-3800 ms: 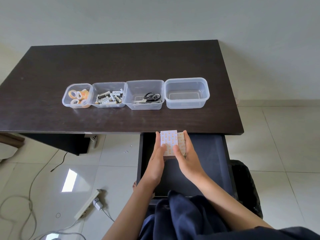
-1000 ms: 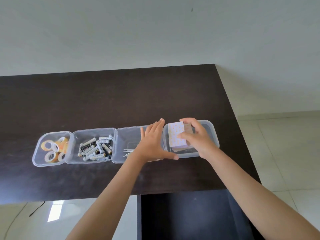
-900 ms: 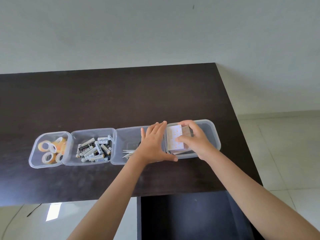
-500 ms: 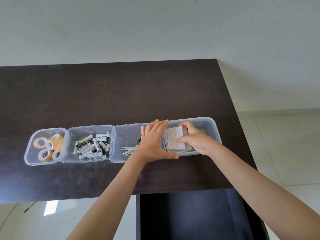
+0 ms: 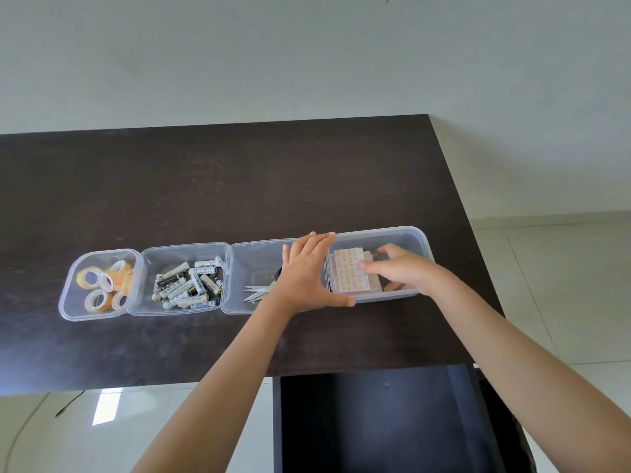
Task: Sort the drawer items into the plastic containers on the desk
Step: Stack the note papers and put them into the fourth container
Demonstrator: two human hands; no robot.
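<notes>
Four clear plastic containers stand in a row on the dark desk [image 5: 239, 182]. The rightmost container [image 5: 411, 232] holds a stack of white sheets with orange print [image 5: 350, 273], lying flat at its left side. My right hand [image 5: 401, 268] reaches inside this container, its fingers on the right edge of the stack. My left hand [image 5: 304, 274] lies flat over the seam between the third container [image 5: 254, 244] and the rightmost one, its thumb along the rightmost container's front wall. Scissors [image 5: 257, 292] show partly under my left hand.
The leftmost container [image 5: 66, 303] holds tape rolls [image 5: 99, 285]; the second container [image 5: 184, 246] holds several batteries [image 5: 187, 285]. The open dark drawer [image 5: 375, 421] sits below the desk's front edge on the right. A cable [image 5: 20, 435] lies on the tiled floor at the left.
The stack was lifted from the drawer to the rightmost container. In the last second my right hand lowered it from tilted to flat on the bottom. My left hand stayed at the container's corner.
</notes>
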